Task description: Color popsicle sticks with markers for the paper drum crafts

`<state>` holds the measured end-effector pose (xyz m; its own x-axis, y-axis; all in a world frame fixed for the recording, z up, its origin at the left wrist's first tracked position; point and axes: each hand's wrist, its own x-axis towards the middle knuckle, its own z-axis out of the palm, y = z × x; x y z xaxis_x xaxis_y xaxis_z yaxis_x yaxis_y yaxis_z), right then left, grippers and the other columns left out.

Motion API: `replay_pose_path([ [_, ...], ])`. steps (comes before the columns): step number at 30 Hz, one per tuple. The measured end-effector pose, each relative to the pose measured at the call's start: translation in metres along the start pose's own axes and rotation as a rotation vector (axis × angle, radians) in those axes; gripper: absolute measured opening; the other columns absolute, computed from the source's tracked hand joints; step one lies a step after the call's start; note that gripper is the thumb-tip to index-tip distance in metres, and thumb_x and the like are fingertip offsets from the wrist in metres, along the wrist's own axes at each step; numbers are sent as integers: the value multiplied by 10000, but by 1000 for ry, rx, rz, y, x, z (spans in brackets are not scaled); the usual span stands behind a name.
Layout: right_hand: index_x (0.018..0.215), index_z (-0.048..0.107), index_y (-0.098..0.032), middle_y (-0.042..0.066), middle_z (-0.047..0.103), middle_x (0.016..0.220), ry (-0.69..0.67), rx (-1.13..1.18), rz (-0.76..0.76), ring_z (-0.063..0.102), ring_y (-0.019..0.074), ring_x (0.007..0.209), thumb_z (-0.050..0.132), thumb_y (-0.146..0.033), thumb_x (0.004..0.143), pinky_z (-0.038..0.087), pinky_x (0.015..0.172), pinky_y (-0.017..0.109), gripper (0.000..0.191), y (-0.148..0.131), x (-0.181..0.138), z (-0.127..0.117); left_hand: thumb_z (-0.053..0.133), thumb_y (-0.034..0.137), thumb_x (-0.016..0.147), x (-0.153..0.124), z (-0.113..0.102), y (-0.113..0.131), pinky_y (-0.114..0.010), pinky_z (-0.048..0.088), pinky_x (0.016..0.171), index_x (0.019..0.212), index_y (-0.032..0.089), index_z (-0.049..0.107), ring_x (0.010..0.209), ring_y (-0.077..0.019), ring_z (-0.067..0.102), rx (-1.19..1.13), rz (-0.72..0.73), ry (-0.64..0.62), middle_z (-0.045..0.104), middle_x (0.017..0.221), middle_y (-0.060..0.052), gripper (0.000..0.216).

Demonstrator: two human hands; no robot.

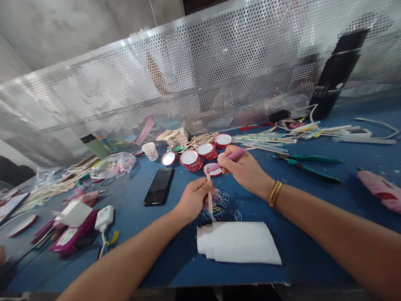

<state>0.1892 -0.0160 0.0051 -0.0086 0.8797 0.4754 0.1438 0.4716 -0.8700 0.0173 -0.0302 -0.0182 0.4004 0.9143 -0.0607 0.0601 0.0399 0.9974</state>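
Note:
Pinched upright in my left hand [194, 198] is a flat wooden craft stick [210, 200]. My right hand [239, 167] grips a pinkish-purple marker [233, 155], its lower end at the top of the stick; whether they touch I cannot tell. Just behind the stick lie loose rubber bands [222, 198] in pale colours. A folded white paper piece [239, 242] rests in front of my hands, near the table's edge. Beyond them stand stacks of round red-rimmed lids or dishes [190, 159], one [216, 169] partly covered by the marker.
A black phone [158, 186] lies left of my hands, with a paper cup [150, 151] behind it. White chargers [75, 214] and tools crowd the left. Green-handled pliers [313, 167] and a pink glue gun [382, 190] lie right. A perforated metal screen [200, 75] closes the back.

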Motion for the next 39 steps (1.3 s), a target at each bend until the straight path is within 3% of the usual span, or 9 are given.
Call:
replay_pose_path([
  [39,664,447,-222,-18,572,576,27,-61,-9,537,111,539,564,-292,854,389,540,267,234,-7,0,-3,673,615,725,-1,0,1,-203,241,391,634,174,523,389,-62,311,25,6,6,381,432,70,474],
])
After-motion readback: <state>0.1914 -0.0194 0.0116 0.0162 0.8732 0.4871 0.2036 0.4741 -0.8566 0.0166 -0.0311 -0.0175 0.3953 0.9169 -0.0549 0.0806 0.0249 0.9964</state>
